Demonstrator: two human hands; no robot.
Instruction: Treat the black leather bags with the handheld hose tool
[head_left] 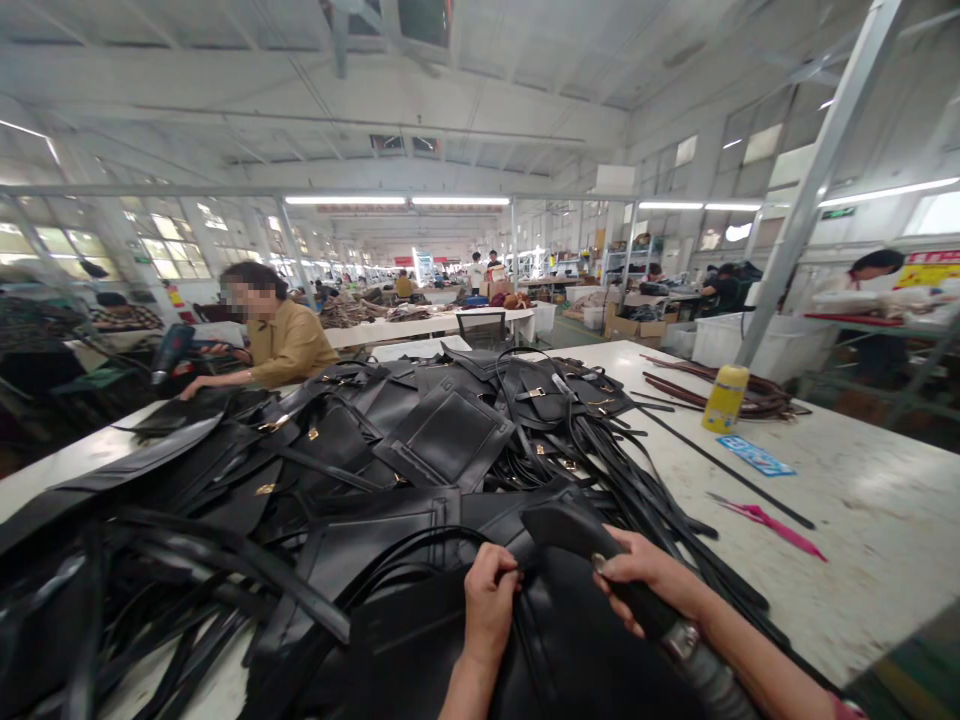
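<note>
My left hand [489, 598] is closed, its fingers pinching the edge of a black leather bag [420, 640] right in front of me. My right hand [651, 583] is wrapped round the handle of a black hand-held tool [577, 530] with a cable running back along my forearm. The tool's head points left over the bag, close to my left fingers. Thin black straps [375, 560] curve across the bag beside my left hand.
A big heap of black leather bags and straps [420, 440] covers the white table [862, 520]. A yellow bottle [725, 398], a blue card [756, 456] and a pink tool [772, 525] lie to the right. A person in a tan shirt [289, 345] works at far left.
</note>
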